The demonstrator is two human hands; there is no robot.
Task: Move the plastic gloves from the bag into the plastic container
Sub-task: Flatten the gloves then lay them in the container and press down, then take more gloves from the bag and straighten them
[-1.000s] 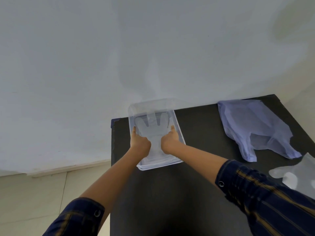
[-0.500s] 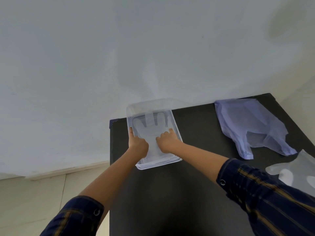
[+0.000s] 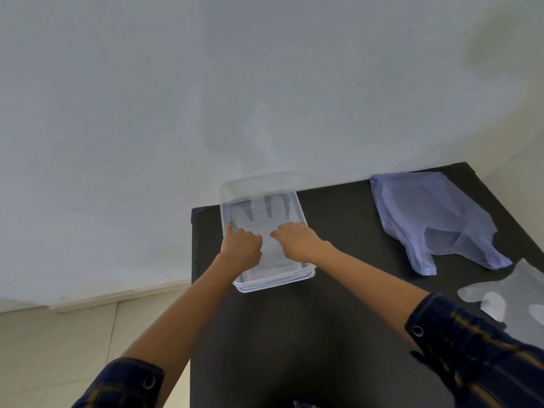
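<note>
Both hands press flat inside the clear plastic container (image 3: pixel 309 273) at the desk's (image 3: pixel 294 334) 11 o'clock corner: left hand (image 3: pixel 243 248) and right hand (image 3: pixel 297 240) fingers down on a glove (image 3: pixel 265 213), gripping nothing visible. The bag (image 3: pixel 429 216) lies at 2 o'clock; more gloves (image 3: pixel 518 295) at 3 o'clock, cut off by the frame.

navy striped sleeves (image 3: pixel 477 348), snap-button cuffs

both arms stretched forward, left hand (image 3: pixel 242 245) and right hand (image 3: pixel 295 239) palms down, side by side, fingers curled
</note>
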